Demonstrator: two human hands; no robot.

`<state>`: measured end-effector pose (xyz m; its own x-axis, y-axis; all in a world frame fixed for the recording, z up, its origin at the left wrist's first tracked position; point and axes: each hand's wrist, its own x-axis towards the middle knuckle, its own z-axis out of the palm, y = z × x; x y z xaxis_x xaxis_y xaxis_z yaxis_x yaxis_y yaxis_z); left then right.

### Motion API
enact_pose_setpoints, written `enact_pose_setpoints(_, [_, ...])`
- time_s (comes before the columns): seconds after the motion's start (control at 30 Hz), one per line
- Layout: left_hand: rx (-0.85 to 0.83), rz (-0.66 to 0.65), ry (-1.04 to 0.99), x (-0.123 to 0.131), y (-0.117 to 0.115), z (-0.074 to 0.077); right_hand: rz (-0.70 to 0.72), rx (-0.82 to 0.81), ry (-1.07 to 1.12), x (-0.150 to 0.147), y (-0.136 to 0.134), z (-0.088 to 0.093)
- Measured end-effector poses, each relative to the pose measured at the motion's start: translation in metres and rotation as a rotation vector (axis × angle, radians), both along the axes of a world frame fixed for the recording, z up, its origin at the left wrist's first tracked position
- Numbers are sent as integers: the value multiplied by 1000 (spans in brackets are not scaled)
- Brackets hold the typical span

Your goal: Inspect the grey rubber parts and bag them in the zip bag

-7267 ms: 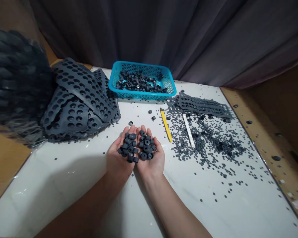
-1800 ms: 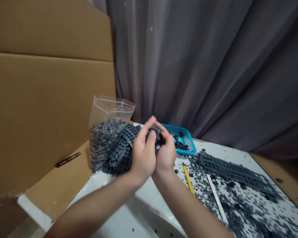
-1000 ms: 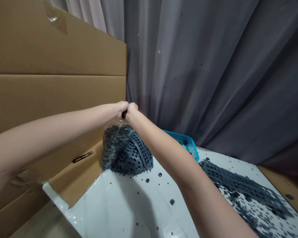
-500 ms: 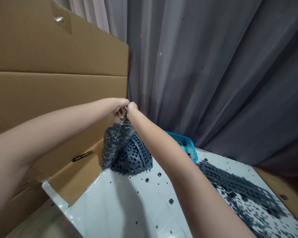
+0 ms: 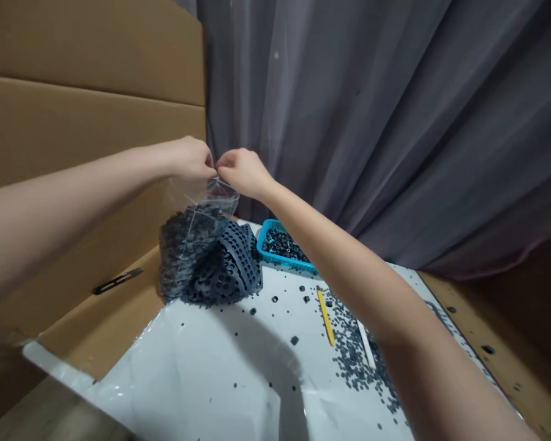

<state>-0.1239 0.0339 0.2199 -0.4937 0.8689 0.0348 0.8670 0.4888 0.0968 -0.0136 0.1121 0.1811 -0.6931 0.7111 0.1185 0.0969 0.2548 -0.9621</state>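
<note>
A clear plastic bag [image 5: 177, 245] full of small dark pieces stands on the left side of the white work surface. My left hand [image 5: 193, 158] is closed, its fingers pinching the top edge of this bag. Close beside it, my right hand [image 5: 244, 171] pinches the bag's top edge too, thumb against fingers. A dark perforated sheet [image 5: 232, 260], bent and folded, bulges at the bag's right side. Whether the sheet is inside the bag or pressed against it, I cannot tell.
A blue basket [image 5: 287, 262] of small black parts sits behind my right forearm. A yellow stick [image 5: 326, 318] and a white stick [image 5: 365, 344] lie among scattered black bits. On the cardboard [image 5: 138, 306] at left rests a dark slim tool [image 5: 118, 280]. A grey curtain [image 5: 330, 110] hangs behind.
My hands have drawn slightly apart at the bag's top. The view has shifted. The dark perforated strip at right is mostly out of sight; the yellow and white sticks now show.
</note>
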Motion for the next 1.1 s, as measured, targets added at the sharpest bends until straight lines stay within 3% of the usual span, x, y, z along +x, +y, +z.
enact_pose_setpoints(0.1, [206, -267, 148, 9, -34, -11, 92, 255, -120, 67, 4, -58])
enact_pose_setpoints(0.17, [471, -351, 196, 21, -58, -36, 132, 347, -264, 107, 6, -114])
enact_pose_setpoints(0.23, [559, -488, 122, 40, -76, -77, 153, 390, -405, 137, 6, -168])
enact_pose_setpoints(0.33, [267, -784, -67, 76, -87, -159, 170, 442, -527, 159, 5, -225])
enact_pose_setpoints(0.4, [112, -682, -245, 96, -86, -213, 170, 467, -564, 162, 4, -243])
enact_pose_setpoints(0.47, [62, -454, -419, 109, -81, -255, 153, 477, -585, 163, 5, -250])
enact_pose_setpoints(0.57, [54, -371, -449, 115, -70, -289, 117, 475, -601, 168, 7, -252])
enact_pose_setpoints(0.7, [77, -338, -483, 118, -55, -300, 88, 456, -614, 186, 2, -246])
enact_pose_setpoints(0.87, [111, -347, -640, 127, -50, -290, 161, 410, -656, 223, -23, -236])
enact_pose_setpoints(1.03, [91, -181, -1518, 140, -49, -252, 218, 394, -656, 234, -39, -238])
enact_pose_setpoints(1.1, [118, -157, -1752, 144, -46, -235, 210, 392, -641, 232, -37, -238])
